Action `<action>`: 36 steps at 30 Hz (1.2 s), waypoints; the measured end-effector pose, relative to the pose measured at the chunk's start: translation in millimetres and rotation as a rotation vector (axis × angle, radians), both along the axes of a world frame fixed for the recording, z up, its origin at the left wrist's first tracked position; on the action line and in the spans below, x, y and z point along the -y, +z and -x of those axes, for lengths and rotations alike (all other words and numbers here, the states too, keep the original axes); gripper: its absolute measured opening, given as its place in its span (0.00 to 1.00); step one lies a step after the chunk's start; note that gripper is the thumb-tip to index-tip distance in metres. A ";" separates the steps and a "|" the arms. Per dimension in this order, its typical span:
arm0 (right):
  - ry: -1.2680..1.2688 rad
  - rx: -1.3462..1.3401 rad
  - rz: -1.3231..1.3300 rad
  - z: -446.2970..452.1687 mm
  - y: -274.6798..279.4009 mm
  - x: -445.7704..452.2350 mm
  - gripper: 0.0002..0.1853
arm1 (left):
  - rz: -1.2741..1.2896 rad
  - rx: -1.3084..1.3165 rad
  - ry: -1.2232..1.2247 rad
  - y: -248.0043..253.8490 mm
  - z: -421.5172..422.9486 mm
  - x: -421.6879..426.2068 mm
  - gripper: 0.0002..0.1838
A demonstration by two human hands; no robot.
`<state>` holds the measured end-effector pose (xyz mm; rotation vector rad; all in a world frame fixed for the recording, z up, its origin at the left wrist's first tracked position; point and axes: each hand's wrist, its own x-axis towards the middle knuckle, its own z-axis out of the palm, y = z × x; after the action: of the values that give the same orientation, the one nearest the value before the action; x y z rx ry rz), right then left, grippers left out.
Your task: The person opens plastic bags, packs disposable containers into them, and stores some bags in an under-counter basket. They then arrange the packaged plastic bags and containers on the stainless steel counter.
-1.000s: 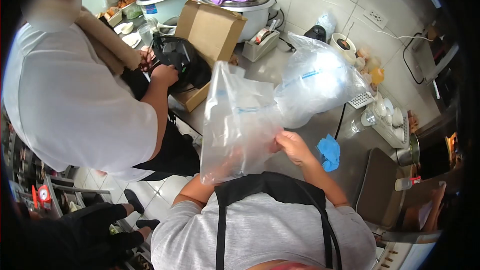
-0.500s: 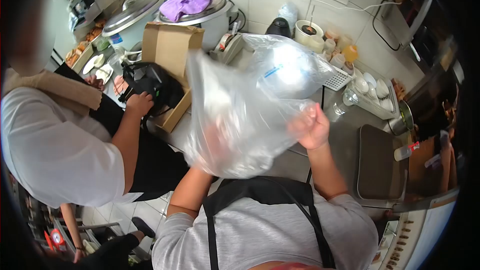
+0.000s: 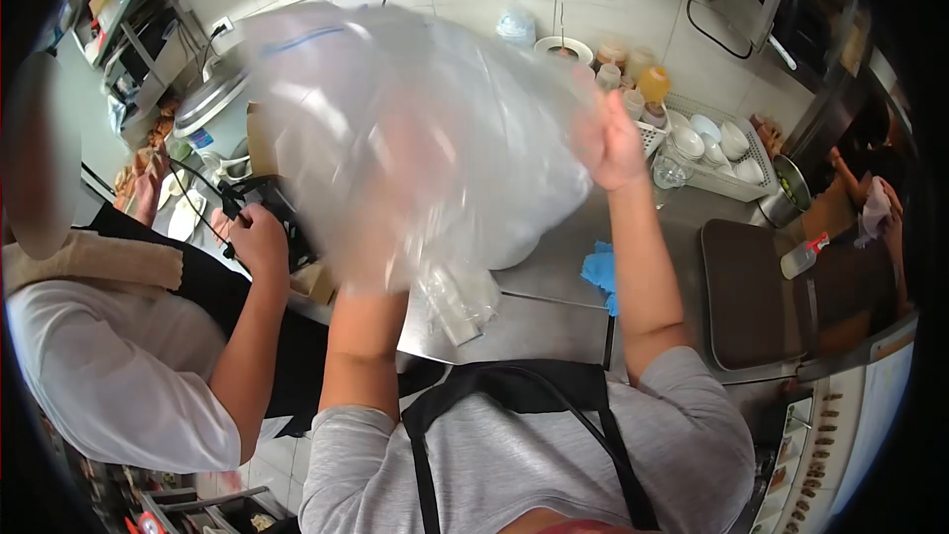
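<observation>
A large clear plastic bag [image 3: 494, 138] is raised in front of me over the steel counter, and it blurs with motion. My left hand [image 3: 410, 153] shows only hazily through the plastic, its fingers too smeared to read. At the bag's right edge, my right hand [image 3: 615, 143] is closed on the plastic, with its fingertips blurred. Below the bag, a smaller crumpled piece of clear plastic [image 3: 460, 302] lies on the counter near my left forearm. The bag hides whatever stands behind it.
To my left, a co-worker [image 3: 129, 356] handles a black cord. A blue cloth or glove [image 3: 600, 272] lies on the counter [image 3: 554, 287]. Bowls fill a white rack [image 3: 717, 183], beside sauce bottles [image 3: 652, 84]. A dark tray [image 3: 751, 287] is at right.
The bag has been lifted and spread wider toward the upper left. My right hand has risen; my left hand has moved up behind or inside the plastic. The co-worker now holds a cord.
</observation>
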<state>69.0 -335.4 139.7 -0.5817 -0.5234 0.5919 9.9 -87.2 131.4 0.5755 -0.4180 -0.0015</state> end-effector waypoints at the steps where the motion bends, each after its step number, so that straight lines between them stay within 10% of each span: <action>1: -0.117 -0.108 0.127 -10.4 -13.7 -6.4 0.24 | 0.023 -0.018 -0.053 -16.9 -16.9 -5.4 0.27; 8: 0.099 -0.471 0.304 -8.6 -208.7 -31.2 0.20 | -0.010 -0.563 -0.232 -247.0 -5.3 -13.9 0.27; 13: -0.053 -0.488 0.568 -24.6 -264.4 -49.1 0.20 | -0.337 -0.881 0.157 -240.3 13.9 11.0 0.21; 23: -0.853 0.538 1.211 -45.6 -277.0 -52.3 0.19 | -1.346 -0.386 0.978 -325.7 -13.8 -10.2 0.11; 28: -0.636 0.418 1.321 2.2 -236.3 -8.1 0.17 | -1.020 -0.721 0.836 -193.7 29.8 -1.4 0.11; 30: -0.442 0.570 1.478 25.5 -216.3 22.8 0.14 | -0.764 -0.661 0.899 -156.5 54.1 -9.6 0.11; 34: -1.043 1.332 1.948 73.2 -202.6 67.3 0.14 | -0.688 -0.720 0.873 -135.9 102.8 -32.8 0.11; 36: -0.929 1.480 2.068 87.5 -212.8 78.2 0.13 | -0.716 -0.742 0.836 -147.1 118.6 -33.5 0.11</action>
<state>-18.5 -413.6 -73.1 -3.1116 -0.7155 -0.6397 -108.7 -53.7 -15.7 1.3567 0.6003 0.4383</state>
